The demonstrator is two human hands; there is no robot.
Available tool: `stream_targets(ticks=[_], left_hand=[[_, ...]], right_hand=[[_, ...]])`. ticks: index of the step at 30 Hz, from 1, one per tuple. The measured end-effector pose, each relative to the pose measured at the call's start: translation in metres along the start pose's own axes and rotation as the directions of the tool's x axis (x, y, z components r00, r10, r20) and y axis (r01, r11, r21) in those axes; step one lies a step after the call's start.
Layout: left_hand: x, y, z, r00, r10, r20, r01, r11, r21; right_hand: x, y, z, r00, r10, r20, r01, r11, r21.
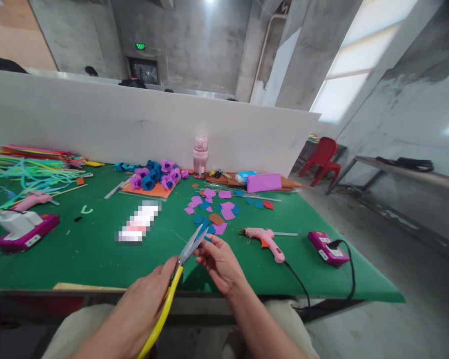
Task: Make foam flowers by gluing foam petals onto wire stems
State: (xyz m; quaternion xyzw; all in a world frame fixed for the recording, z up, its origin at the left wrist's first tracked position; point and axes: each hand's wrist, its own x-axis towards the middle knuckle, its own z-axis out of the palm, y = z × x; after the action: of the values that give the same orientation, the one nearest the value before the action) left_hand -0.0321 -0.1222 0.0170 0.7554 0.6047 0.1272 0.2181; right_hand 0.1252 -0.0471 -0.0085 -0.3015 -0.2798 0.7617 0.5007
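Observation:
My left hand [151, 288] is closed on the yellow-handled scissors [166, 310], whose blades point away from me and stand slightly apart. Pinched in the fingertips of my right hand [221, 262] is a small blue piece [207, 238], close to the blade tips; its full shape is partly hidden by blades and fingers. Just beyond lie loose cut pieces in purple [227, 213], blue and brown [216, 219] on the green tabletop [157, 269]. Finished purple and blue flowers [148, 181] rest on an orange sheet farther back.
To the right are a pink glue gun [264, 237] with its cord and a purple power strip [327, 248]. A second glue gun [32, 200], another strip [26, 237] and colourful stems [30, 172] lie left. A pink bottle [200, 162] stands before the white partition [142, 119].

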Motion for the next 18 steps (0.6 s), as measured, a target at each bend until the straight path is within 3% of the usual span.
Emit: stream_targets(ticks=[8,18], left_hand=[[-0.001,0.0057,-0.0052,0.999,-0.002,0.055,0.003,1.0,-0.01],[-0.0037,0.0017,-0.0049,0.999,0.011,0.046,-0.009,0.999,-0.039]], right_hand=[[0.0009,0.0014,-0.0028,0.999,-0.011,0.041,0.011,1.0,-0.005],[0.0017,0.0019,-0.0043,0.998,-0.011,0.057,0.011,1.0,0.003]])
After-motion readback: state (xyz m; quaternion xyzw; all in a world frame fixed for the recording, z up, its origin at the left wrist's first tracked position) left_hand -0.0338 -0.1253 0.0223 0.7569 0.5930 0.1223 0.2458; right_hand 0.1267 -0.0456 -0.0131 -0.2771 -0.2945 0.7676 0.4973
